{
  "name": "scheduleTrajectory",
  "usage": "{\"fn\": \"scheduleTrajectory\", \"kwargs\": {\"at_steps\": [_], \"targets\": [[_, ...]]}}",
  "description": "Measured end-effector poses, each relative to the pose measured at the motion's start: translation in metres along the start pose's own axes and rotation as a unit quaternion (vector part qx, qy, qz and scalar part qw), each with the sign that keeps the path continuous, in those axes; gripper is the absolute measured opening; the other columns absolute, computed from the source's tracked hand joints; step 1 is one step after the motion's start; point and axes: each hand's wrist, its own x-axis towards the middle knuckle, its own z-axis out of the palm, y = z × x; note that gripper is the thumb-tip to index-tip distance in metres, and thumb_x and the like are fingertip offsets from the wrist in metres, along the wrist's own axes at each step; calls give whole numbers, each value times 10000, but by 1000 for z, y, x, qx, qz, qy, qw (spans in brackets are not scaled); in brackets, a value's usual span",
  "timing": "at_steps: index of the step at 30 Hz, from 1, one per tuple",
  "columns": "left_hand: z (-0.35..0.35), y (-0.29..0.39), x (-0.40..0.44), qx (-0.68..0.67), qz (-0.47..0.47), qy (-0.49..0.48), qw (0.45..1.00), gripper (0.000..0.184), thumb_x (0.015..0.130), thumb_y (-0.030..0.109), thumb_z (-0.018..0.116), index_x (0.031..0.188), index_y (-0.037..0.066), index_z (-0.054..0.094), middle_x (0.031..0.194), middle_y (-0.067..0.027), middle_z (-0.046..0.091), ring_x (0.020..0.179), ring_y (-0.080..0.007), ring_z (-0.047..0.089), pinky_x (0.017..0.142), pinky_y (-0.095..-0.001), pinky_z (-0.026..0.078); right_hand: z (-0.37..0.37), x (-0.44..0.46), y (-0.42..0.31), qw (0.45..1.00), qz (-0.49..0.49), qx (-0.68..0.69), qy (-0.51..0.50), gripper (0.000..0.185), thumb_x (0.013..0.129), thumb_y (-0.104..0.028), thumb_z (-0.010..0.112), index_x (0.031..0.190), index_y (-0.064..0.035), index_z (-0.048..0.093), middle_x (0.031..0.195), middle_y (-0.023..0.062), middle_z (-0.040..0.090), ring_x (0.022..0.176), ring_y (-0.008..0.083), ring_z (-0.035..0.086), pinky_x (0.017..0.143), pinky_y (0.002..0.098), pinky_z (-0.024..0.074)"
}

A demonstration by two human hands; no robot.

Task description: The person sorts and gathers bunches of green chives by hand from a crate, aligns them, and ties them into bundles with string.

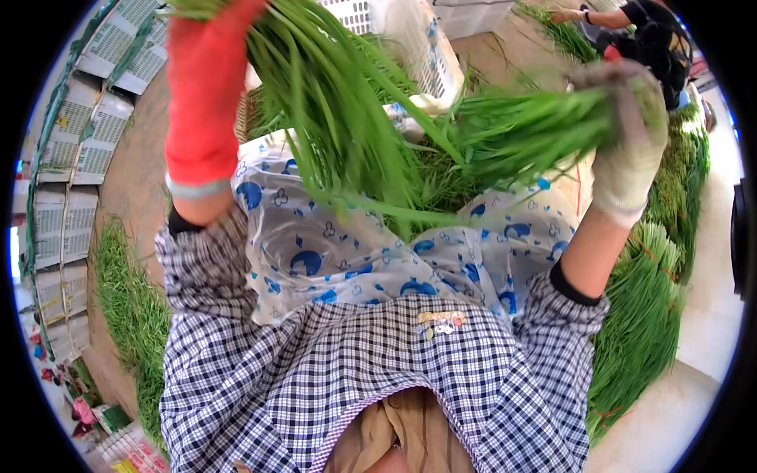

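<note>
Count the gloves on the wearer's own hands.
2: a red, grey-cuffed glove on the left hand; a grey-and-white fabric glove on the right hand.

The scene is bright, with soft, diffuse light and faint shadows; its source is hard to tell. The pale floor at right looks washed out, and the plastic sheet carries glossy highlights. Motion smears the left hand, the right hand and the greens, while the smock is fairly crisp. Wide-angle distortion bends the crates at left; blue fringing and black corners ring the view.
</note>
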Motion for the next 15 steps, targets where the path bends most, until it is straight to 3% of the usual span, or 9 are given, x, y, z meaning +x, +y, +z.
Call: {"fn": "scheduleTrajectory", "kwargs": {"at_steps": [1, 2, 3, 4, 5, 6, 8, 12, 15], "targets": [[-1, -6, 11, 60, -2, 17, 998, 378, 894, 22, 585, 1246, 158, 617, 1139, -124, 635, 1029, -204, 635, 899, -301, 513, -12, 14, 1, 986, -31, -165, 1, 245, 897, -190, 647, 1075, -26, 611, 961, 91, 688, 868, 188, 661, 791, 299, 526], [-8, -6, 20, -216, -150, 41, 964, 418, 875, 1, 586, 1268, 141, 603, 1066, -111, 661, 988, -188, 652, 847, -275, 524, -18, 23, 8, 985, -92, -141, 30, 215, 898, -121, 630, 1076, -1, 621, 977, 111, 690, 871, 186, 665, 827, 290, 525], [-17, -1, 33, -471, -267, 149, 827, 458, 856, -19, 587, 1291, 123, 589, 993, -99, 687, 946, -171, 669, 796, -249, 534, -21, 29, 14, 979, -154, -115, 61, 194, 900, -53, 613, 1077, 24, 631, 992, 131, 693, 873, 184, 669, 864, 281, 524], [-23, -2, 35, -552, -288, 200, 757, 461, 856, -2, 591, 1301, 116, 574, 992, -99, 685, 935, -168, 667, 790, -249, 533, -10, 39, 12, 966, -233, -58, 94, 160, 905, -58, 612, 1028, 29, 662, 997, 127, 700, 892, 181, 666, 857, 264, 530], [-31, 1, 33, -548, -283, 192, 763, 465, 856, 15, 595, 1311, 109, 560, 992, -98, 682, 924, -166, 665, 784, -249, 532, -6, 41, 6, 942, -275, -143, 132, 304, 927, -121, 594, 1170, 59, 572, 1065, 128, 664, 892, 182, 653, 804, 256, 549], [-39, 4, 30, -531, -275, 167, 784, 472, 857, 31, 599, 1321, 102, 545, 991, -98, 680, 912, -163, 663, 778, -248, 531, 22, 35, -14, 910, -289, -252, 156, 275, 937, -84, 579, 1200, -6, 576, 1037, 128, 682, 861, 198, 684, 664, 219, 553], [-57, 8, 25, -496, -252, 78, 828, 492, 858, 65, 606, 1340, 88, 516, 990, -97, 676, 890, -158, 659, 766, -247, 530, 74, 51, -4, 944, -329, -6, 30, 283, 942, -51, 569, 1225, -58, 575, 991, 135, 697, 779, 183, 703, 502, 166, 553], [-103, 14, 37, -367, -189, -181, 892, 551, 859, 132, 621, 1380, 59, 458, 988, -95, 668, 844, -148, 650, 742, -246, 526, 157, 27, 13, 906, -391, -113, -113, 330, 894, -250, 649, 1155, -58, 584, 1014, 69, 658, 950, 210, 626, 822, 305, 500], [-138, 18, 60, -263, -154, -354, 884, 609, 860, 183, 633, 1409, 37, 414, 986, -93, 662, 810, -140, 644, 725, -245, 523, 200, -1, 1, 952, -239, 40, -189, 315, 889, -206, 640, 1141, -28, 579, 983, 75, 649, 893, 190, 629, 769, 293, 510]]}}
